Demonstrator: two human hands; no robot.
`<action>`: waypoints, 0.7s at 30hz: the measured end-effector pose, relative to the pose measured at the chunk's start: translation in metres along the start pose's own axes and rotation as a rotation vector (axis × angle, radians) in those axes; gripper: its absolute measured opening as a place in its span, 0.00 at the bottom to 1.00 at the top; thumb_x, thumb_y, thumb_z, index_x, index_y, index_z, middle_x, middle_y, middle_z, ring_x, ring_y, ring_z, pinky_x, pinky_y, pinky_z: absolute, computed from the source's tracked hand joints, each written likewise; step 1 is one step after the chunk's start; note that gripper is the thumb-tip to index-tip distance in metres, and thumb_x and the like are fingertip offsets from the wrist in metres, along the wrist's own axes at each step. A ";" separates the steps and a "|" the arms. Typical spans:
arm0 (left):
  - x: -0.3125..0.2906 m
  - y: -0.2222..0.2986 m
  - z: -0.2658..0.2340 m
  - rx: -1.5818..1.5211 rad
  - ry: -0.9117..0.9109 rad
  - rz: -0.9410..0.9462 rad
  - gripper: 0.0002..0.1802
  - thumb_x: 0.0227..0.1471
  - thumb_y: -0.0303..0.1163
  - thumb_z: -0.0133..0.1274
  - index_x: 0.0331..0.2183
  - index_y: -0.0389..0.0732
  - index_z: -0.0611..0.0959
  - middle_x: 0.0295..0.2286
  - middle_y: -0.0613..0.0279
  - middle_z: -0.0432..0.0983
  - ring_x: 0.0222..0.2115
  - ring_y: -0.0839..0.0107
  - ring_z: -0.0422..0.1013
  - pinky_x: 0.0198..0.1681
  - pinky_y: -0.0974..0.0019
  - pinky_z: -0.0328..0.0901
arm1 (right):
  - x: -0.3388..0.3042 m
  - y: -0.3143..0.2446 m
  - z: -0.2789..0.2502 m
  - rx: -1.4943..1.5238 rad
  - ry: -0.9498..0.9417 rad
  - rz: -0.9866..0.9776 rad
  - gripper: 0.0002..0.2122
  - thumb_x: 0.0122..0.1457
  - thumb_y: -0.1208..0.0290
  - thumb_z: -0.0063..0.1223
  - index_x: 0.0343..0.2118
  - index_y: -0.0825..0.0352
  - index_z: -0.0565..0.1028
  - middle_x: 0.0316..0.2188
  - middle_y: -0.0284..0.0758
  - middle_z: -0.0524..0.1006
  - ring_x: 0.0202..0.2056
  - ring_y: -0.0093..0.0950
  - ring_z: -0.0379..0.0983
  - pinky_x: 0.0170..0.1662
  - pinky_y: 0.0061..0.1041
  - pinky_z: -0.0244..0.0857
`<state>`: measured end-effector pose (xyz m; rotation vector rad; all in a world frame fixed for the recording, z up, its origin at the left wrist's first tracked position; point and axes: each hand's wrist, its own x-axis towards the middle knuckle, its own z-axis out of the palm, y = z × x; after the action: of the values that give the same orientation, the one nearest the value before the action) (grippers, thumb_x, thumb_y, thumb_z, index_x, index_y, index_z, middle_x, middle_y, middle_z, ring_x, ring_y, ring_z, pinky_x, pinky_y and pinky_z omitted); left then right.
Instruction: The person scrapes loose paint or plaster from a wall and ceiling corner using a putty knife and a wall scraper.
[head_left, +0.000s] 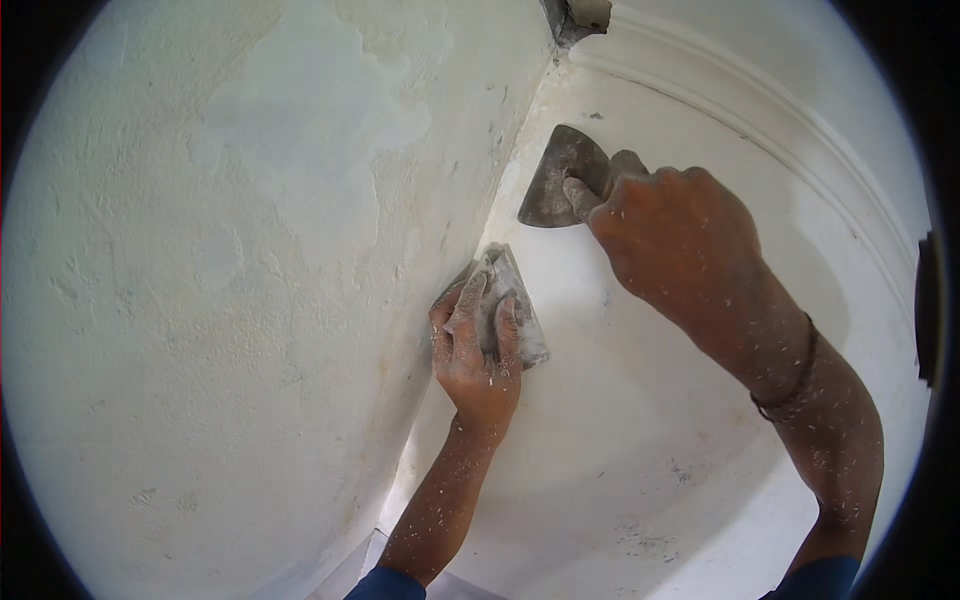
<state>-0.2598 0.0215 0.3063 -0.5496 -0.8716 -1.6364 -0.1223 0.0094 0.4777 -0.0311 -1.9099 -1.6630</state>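
Note:
My right hand is closed round a putty knife, its wide grey metal blade angled left towards the wall corner. The thumb and a finger press on the blade, and the handle is hidden in the fist. Lower and to the left, my left hand grips a flat, plaster-smeared scraper blade close to the corner. Its fingers spread over the blade's face, with grey putty on the blade and fingertips. White specks dot both forearms.
The left wall has rough plaster with a smoother pale patch. The right wall is white with scuffs. A curved moulding crosses the upper right. A broken grey piece sits atop the corner. A dark object stands at the right edge.

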 end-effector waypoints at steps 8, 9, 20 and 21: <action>-0.008 -0.006 -0.007 0.085 -0.078 0.060 0.25 0.48 0.31 0.58 0.48 0.33 0.75 0.47 0.35 0.63 0.50 0.44 0.60 0.47 0.49 0.63 | -0.007 0.002 -0.006 0.047 0.126 -0.007 0.05 0.49 0.75 0.56 0.19 0.61 0.79 0.18 0.33 0.75 0.22 0.23 0.75 0.25 0.22 0.68; -0.011 -0.004 -0.009 0.086 -0.081 0.053 0.25 0.48 0.31 0.58 0.48 0.33 0.75 0.47 0.35 0.63 0.50 0.44 0.60 0.47 0.49 0.63 | -0.008 0.002 -0.004 0.095 0.137 0.013 0.05 0.48 0.75 0.57 0.17 0.60 0.78 0.18 0.31 0.76 0.24 0.23 0.75 0.27 0.23 0.69; -0.022 0.012 -0.017 0.443 -0.377 -0.008 0.44 0.44 0.55 0.58 0.53 0.32 0.68 0.55 0.27 0.44 0.57 0.40 0.43 0.53 0.40 0.44 | -0.005 -0.010 -0.002 0.015 0.144 0.021 0.04 0.48 0.73 0.57 0.18 0.59 0.78 0.19 0.30 0.75 0.26 0.23 0.76 0.29 0.22 0.69; -0.025 0.015 -0.019 0.439 -0.385 -0.012 0.44 0.44 0.55 0.58 0.53 0.32 0.68 0.55 0.27 0.44 0.57 0.40 0.43 0.53 0.40 0.44 | -0.007 -0.011 -0.002 0.028 0.173 0.029 0.05 0.48 0.73 0.57 0.18 0.59 0.78 0.19 0.30 0.75 0.26 0.23 0.76 0.29 0.22 0.70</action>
<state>-0.2375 0.0207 0.2793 -0.5538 -1.4750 -1.3084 -0.1196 0.0079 0.4650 0.0936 -1.7936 -1.5671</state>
